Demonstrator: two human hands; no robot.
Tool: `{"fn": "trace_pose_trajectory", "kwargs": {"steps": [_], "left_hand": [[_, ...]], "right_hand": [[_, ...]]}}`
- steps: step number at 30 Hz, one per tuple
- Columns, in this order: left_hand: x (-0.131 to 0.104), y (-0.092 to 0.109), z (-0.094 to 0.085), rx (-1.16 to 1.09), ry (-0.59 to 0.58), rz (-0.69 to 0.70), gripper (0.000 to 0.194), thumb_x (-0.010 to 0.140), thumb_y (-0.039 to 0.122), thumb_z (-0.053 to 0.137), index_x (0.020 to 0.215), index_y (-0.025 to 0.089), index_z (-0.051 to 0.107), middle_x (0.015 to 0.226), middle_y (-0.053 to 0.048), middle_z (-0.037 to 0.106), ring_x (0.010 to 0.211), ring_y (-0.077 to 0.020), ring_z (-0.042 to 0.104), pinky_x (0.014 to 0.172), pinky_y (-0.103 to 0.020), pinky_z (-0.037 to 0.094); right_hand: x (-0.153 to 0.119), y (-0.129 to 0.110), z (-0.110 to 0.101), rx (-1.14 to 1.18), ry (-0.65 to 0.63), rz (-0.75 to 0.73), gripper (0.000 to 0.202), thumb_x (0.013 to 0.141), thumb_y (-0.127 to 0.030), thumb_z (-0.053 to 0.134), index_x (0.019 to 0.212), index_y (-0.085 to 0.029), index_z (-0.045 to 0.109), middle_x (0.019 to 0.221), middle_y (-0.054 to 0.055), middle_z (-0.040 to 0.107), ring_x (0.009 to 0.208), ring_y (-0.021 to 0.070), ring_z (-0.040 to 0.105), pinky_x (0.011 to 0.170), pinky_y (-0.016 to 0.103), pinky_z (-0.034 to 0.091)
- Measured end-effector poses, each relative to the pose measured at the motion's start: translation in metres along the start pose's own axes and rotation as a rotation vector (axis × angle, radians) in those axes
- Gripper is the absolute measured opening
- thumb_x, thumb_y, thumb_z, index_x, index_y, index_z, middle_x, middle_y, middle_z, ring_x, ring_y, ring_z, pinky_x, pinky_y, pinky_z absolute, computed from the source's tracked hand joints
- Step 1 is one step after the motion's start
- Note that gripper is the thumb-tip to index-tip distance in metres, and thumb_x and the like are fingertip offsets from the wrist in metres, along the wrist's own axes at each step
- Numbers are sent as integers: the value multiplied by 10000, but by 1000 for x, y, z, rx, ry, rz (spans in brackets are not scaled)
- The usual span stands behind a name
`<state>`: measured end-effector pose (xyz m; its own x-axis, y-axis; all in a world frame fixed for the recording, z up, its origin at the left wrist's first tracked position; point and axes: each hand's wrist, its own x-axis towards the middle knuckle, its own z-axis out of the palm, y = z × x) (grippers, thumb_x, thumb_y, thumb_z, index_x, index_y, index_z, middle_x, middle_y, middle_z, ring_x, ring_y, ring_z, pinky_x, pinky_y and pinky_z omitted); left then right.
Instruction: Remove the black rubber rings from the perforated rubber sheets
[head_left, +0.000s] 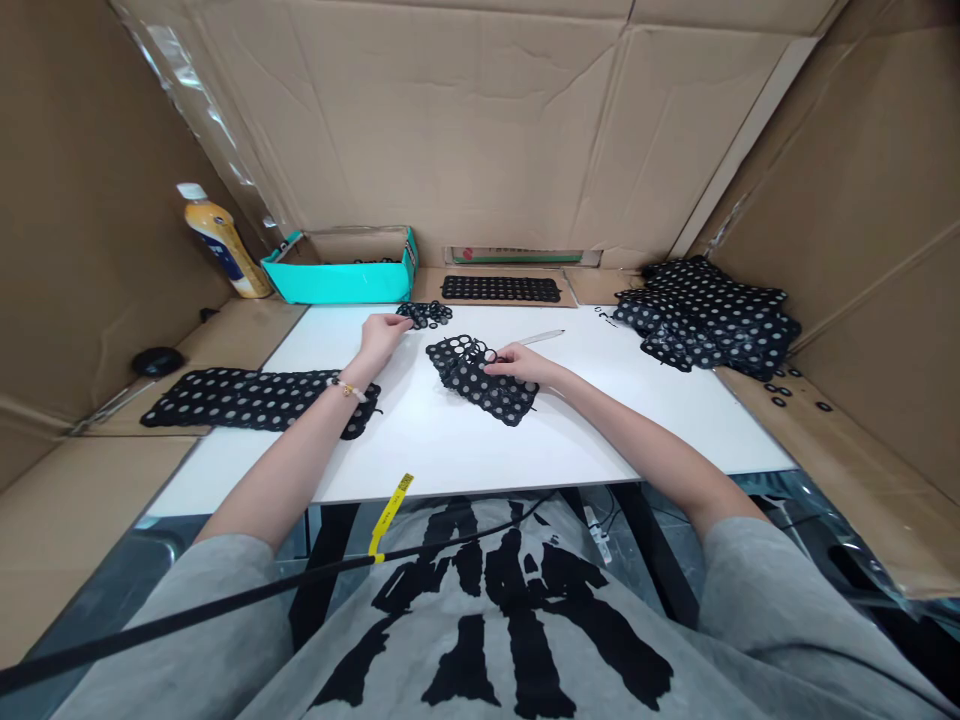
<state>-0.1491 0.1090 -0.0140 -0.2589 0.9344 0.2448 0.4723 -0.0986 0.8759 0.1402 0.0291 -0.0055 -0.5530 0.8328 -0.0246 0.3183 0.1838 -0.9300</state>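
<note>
Currently, left hand and right hand, both bare, at one white tabletop. Counting around: one dotted black sheet in the right hand, one longer black panel passing under the left forearm, one black strip on the cardboard at the back, one pile of similar sheets at the right, overlapped too much for counting. Also one small heap of black rings, about five loose rings on the right-hand cardboard, one slim white tool, one teal box, one bottle, one round black object.

As for looks, the dotted black sheet: slanting rows of pale round spots, and at its far end a looser fringe of larger open rings with white showing through. Lying at a slant mid-tabletop, well apart from the pile.

Right hand: thumb and fingers pinching the sheet's far edge, beside the open rings. Left hand: fingertips drawn together at the heap's near edge; no telling about a ring between them, too small to see.
</note>
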Motion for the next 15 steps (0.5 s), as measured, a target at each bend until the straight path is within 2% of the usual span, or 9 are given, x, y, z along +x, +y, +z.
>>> {"fn": "trace_pose_trajectory", "kwargs": {"steps": [3,7,11,13,15], "left_hand": [[13,-9,-11,70,47,-28,197,634,269,728,792,154,756,817,-125,752,843,-308,666,823,-428,495],[14,-6,-10,-23,13,21,391,662,207,676,1043,142,731,964,-119,755,913,-271,675,859,-387,504],[1,15,-6,-3,-57,174,424,728,244,636,1129,122,700,1007,-119,749,913,-243,671,828,-343,507],[-12,32,-4,24,-149,274,399,763,315,637,1105,123,713,980,-113,749,857,-228,667,780,-327,506],[-32,51,0,66,-298,412,354,793,376,632,1039,145,740,958,-95,749,811,-207,656,750,-311,494]], "right_hand": [[0,-1,1,6,5,4,470,642,-591,695,665,-140,567,547,-70,369,553,67,294,555,252,218],[1,0,1,4,1,2,476,625,-595,699,671,-134,589,554,-61,418,568,76,339,567,251,249],[-1,-1,3,29,15,-1,476,629,-594,694,717,-132,624,589,-44,492,591,91,396,585,250,293],[-3,-3,4,32,37,11,465,640,-584,688,736,-132,634,593,-43,495,586,90,392,577,247,294],[-3,-4,5,32,52,21,451,651,-570,682,753,-133,642,595,-46,490,580,87,384,567,245,285]]}}
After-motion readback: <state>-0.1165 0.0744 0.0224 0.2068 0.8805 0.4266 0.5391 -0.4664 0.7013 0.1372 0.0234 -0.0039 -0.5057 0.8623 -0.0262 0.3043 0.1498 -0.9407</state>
